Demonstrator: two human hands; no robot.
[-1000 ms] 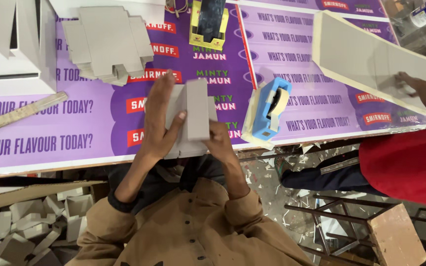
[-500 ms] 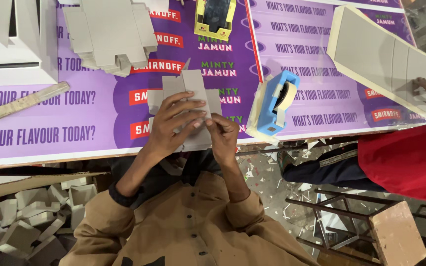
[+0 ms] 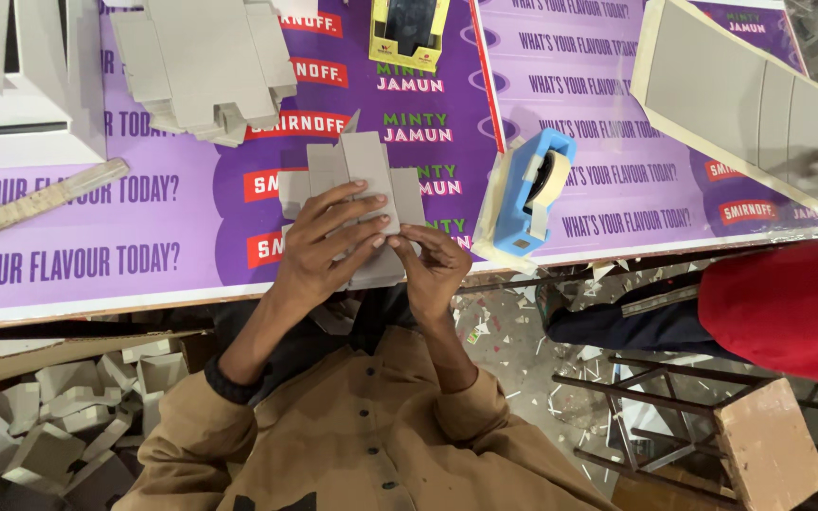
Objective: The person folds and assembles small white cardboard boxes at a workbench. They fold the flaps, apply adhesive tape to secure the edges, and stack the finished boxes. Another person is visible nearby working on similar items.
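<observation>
A grey die-cut cardboard blank (image 3: 357, 166) lies flat on the purple printed table cover (image 3: 191, 218) near the table's front edge. My left hand (image 3: 319, 246) presses down on it with fingers spread. At the blank's lower right edge, my right hand (image 3: 433, 270) pinches a flap between its fingertips. Both forearms in tan sleeves reach up from the bottom of the view.
A stack of grey blanks (image 3: 205, 66) lies at the back left, a wooden ruler (image 3: 49, 196) at the left. A blue tape dispenser (image 3: 532, 194) and a yellow box (image 3: 409, 28) sit to the right. Another person in red (image 3: 788, 303) holds a large grey board (image 3: 750, 99). Folded boxes (image 3: 49, 426) lie below.
The blank was held up off the table in both hands. It now lies flat, my left hand spread on top and my right hand at its lower right flap.
</observation>
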